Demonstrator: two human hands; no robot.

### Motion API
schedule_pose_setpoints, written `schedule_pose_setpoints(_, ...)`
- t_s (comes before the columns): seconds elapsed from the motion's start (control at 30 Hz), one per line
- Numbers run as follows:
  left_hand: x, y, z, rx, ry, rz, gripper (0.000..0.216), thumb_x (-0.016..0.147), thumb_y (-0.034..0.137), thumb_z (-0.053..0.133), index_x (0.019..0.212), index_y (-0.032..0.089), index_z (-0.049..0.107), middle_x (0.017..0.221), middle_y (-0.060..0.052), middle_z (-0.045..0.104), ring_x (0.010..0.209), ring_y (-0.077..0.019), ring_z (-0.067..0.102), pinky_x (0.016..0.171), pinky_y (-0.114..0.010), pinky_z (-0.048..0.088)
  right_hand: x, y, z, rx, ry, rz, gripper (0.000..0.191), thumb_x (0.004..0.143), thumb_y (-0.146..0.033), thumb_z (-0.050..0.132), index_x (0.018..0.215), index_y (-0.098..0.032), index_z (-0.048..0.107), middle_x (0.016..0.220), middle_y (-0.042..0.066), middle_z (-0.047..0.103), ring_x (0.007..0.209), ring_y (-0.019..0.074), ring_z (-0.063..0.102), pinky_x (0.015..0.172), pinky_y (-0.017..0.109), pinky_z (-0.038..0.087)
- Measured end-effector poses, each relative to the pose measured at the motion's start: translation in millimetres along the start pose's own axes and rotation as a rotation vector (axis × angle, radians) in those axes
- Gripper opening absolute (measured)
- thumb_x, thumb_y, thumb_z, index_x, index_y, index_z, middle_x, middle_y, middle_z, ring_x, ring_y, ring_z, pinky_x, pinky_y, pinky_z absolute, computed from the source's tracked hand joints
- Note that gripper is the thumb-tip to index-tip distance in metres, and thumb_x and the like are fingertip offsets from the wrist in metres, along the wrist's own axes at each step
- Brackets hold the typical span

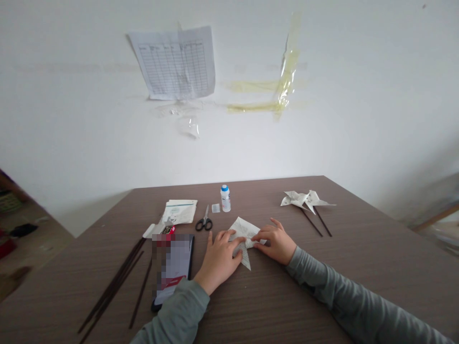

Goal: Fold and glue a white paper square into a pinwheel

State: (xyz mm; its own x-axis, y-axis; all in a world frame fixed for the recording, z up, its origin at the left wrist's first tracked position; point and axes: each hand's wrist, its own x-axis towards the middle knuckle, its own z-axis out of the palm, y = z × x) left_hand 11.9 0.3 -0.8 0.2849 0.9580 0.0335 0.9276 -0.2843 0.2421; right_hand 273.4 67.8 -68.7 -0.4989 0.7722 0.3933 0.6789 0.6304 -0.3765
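Observation:
A folded piece of printed paper lies on the brown table in front of me. My left hand rests on its left side, fingers curled and pressing the fold down. My right hand presses the paper's right side with bent fingers, fingertips meeting the left hand's over the fold. Both sleeves are grey-green.
Black-handled scissors, a small white bottle with a blue cap and a stack of papers lie beyond the hands. A phone and several dark sticks lie left. Two finished paper pinwheels on sticks lie right.

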Motion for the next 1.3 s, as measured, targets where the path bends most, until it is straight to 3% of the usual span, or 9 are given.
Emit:
schedule_pose_setpoints(0.13, 0.1, 0.3, 1.1, -0.012, 0.014, -0.013, 0.055, 0.118, 0.019, 0.08, 0.171, 0.033, 0.088, 0.184, -0.014, 0.082, 0.175, -0.0441, 0.071, 0.159, -0.086, 0.037, 0.7, -2.7, -1.9, 0.033, -0.031, 0.029, 0.014, 0.109, -0.028, 0.099, 0.12, -0.035, 0.103, 0.115, 0.008, 0.101, 0.12, 0.0365, 0.098, 0.149, 0.086, 0.045)
schedule_pose_setpoints(0.37, -0.7, -0.1, 0.6, -0.012, -0.015, -0.007, 0.058, 0.121, 0.018, 0.075, 0.17, 0.045, 0.089, 0.188, -0.011, 0.079, 0.179, -0.0445, 0.067, 0.156, -0.092, 0.036, 1.6, -7.0, -5.2, 0.069, -0.064, 0.058, 0.013, 0.111, -0.028, 0.096, 0.12, -0.034, 0.103, 0.118, 0.009, 0.101, 0.125, 0.0371, 0.096, 0.152, 0.087, 0.039)
schedule_pose_setpoints(0.53, -0.4, 1.3, -2.1, -0.025, -0.037, -0.016, 0.058, 0.121, 0.018, 0.075, 0.17, 0.045, 0.09, 0.189, -0.012, 0.077, 0.18, -0.0455, 0.065, 0.156, -0.094, 0.034, 1.6, -6.7, -4.8, 0.068, -0.08, 0.065, 0.013, 0.112, -0.029, 0.095, 0.121, -0.034, 0.102, 0.119, 0.009, 0.101, 0.127, 0.036, 0.095, 0.153, 0.085, 0.037)
schedule_pose_setpoints(0.97, 1.1, -2.9, 5.4, -0.055, 0.007, 0.005, 0.047, 0.12, 0.032, 0.088, 0.165, 0.043, 0.093, 0.183, -0.014, 0.08, 0.176, -0.0492, 0.068, 0.154, -0.099, 0.032, 0.0, -1.3, -1.8, 0.034, -0.063, 0.033, 0.012, 0.113, -0.031, 0.096, 0.123, -0.035, 0.102, 0.118, 0.008, 0.1, 0.124, 0.0343, 0.095, 0.15, 0.084, 0.041)
schedule_pose_setpoints(1.3, 2.7, -9.7, 18.7, -0.032, 0.041, 0.014, 0.052, 0.121, 0.033, 0.084, 0.172, 0.044, 0.088, 0.183, -0.015, 0.079, 0.175, -0.0478, 0.067, 0.152, -0.098, 0.038, 1.5, -0.8, -1.2, 0.033, -0.052, 0.024, 0.012, 0.11, -0.03, 0.097, 0.12, -0.035, 0.102, 0.116, 0.007, 0.1, 0.121, 0.0342, 0.095, 0.149, 0.081, 0.044)
